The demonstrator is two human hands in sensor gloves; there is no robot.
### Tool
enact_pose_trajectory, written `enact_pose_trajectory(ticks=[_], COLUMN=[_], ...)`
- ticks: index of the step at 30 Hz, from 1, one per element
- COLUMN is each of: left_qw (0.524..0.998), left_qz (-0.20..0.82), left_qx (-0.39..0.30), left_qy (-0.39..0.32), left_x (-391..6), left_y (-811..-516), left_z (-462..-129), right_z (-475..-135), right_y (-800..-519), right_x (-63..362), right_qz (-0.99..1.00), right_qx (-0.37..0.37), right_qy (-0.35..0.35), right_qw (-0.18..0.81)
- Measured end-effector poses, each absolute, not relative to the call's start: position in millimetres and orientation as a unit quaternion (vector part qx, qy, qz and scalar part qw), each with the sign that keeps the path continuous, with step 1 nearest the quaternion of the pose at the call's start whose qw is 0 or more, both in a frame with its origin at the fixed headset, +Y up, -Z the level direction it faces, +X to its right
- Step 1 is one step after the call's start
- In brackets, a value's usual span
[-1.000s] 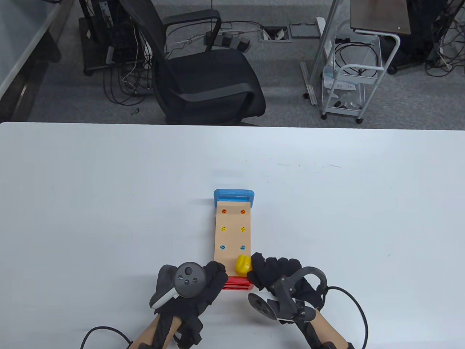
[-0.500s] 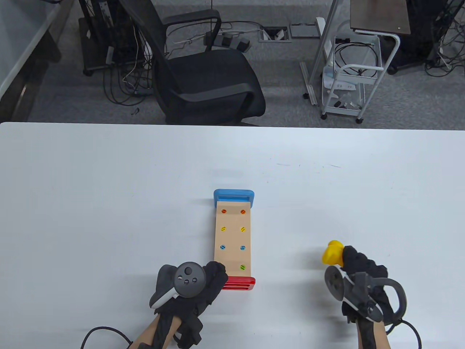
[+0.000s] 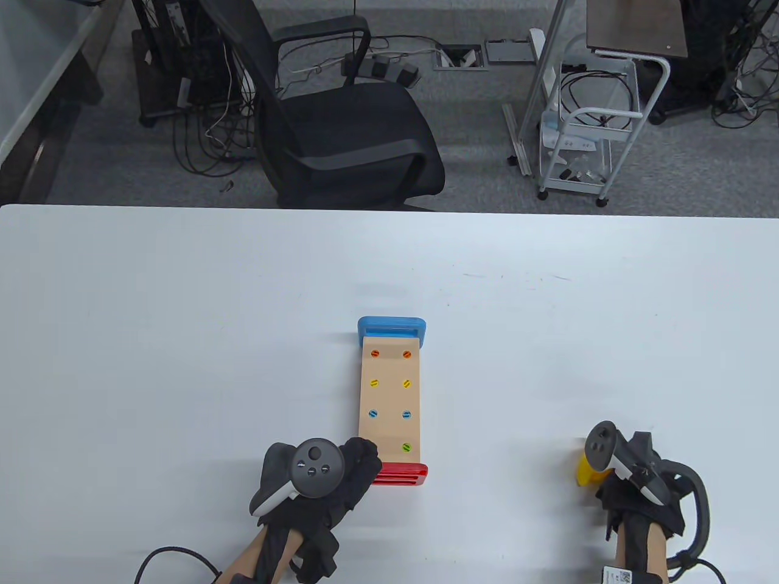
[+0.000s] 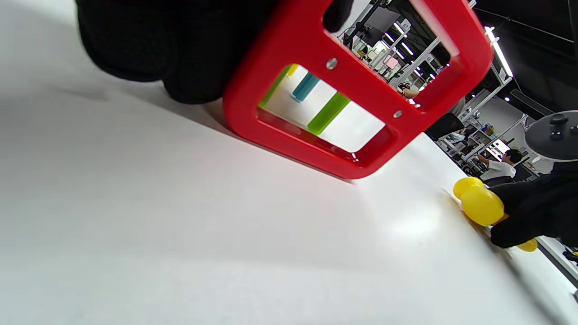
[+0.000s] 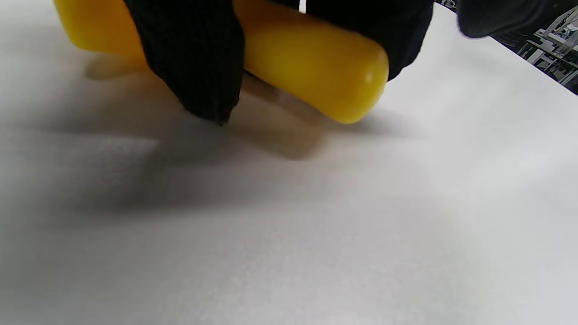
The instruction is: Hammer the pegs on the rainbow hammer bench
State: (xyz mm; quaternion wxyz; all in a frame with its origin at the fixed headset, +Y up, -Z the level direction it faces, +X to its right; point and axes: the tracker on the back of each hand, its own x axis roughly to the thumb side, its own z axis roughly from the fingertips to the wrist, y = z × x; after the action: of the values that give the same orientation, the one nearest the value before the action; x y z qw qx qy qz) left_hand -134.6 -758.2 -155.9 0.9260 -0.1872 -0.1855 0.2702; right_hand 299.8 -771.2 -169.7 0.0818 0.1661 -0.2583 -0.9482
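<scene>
Table view shows the white counter (image 3: 182, 340) carrying the rainbow hammer bench (image 3: 390, 401), which lies lengthwise, blue end frame away from us and red end frame (image 3: 398, 474) toward us. We see seven pegs (image 3: 406, 447) in its wooden top; an eighth position would lie under the glove and cannot be confirmed. All visible pegs appear flush with the top, so we judge the hammering to be finished or nearly so.

Our left hand (image 3: 316, 480) rests at the near left corner of the bench. In the left wrist view its fingers (image 4: 189, 49) press against the red end frame, with one fingertip showing through the frame's upper opening. We judge that this hold braces the bench against sliding on the smooth counter. The same view shows the shafts of the driven pegs through the frame, below the top.

Our right hand (image 3: 636, 486) sits well apart from the bench, near the right edge of the counter. It holds the yellow hammer (image 3: 585, 471), whose head shows just beside the tracker. In the right wrist view the fingers (image 5: 189, 58) wrap around the yellow handle, which lies at or just above the counter surface; we cannot tell whether it touches. We judge this to be a set-down position, clear of the bench.
</scene>
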Motion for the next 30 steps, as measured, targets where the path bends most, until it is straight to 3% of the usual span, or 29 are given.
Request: enact_pose_trajectory(ticks=[13, 18, 24, 30], left_qw=[0.921, 0.912, 0.929, 0.98], left_qz=[0.278, 0.287, 0.324, 0.164], left_qx=[-0.2, -0.221, -0.108, 0.03], left_qy=[-0.186, -0.191, -0.146, -0.108], left_x=[-136.6, -146.3, -174.1, -177.5], left_y=[-757.2, -745.1, -719.6, -707.4], left_z=[-156.3, -159.9, -167.6, -168.1], right_z=[-169.5, -165.8, -161.6, -161.9], right_y=[-771.0, -747.2, -700.3, -683.5], right_x=[301.2, 287.7, 219.3, 150.3], right_qz=[-0.953, -0.968, -0.995, -0.988], right_qx=[0.158, 0.137, 0.026, -0.108], right_qy=[-0.249, -0.2, -0.053, 0.108], right_qw=[0.071, 0.07, 0.076, 0.028])
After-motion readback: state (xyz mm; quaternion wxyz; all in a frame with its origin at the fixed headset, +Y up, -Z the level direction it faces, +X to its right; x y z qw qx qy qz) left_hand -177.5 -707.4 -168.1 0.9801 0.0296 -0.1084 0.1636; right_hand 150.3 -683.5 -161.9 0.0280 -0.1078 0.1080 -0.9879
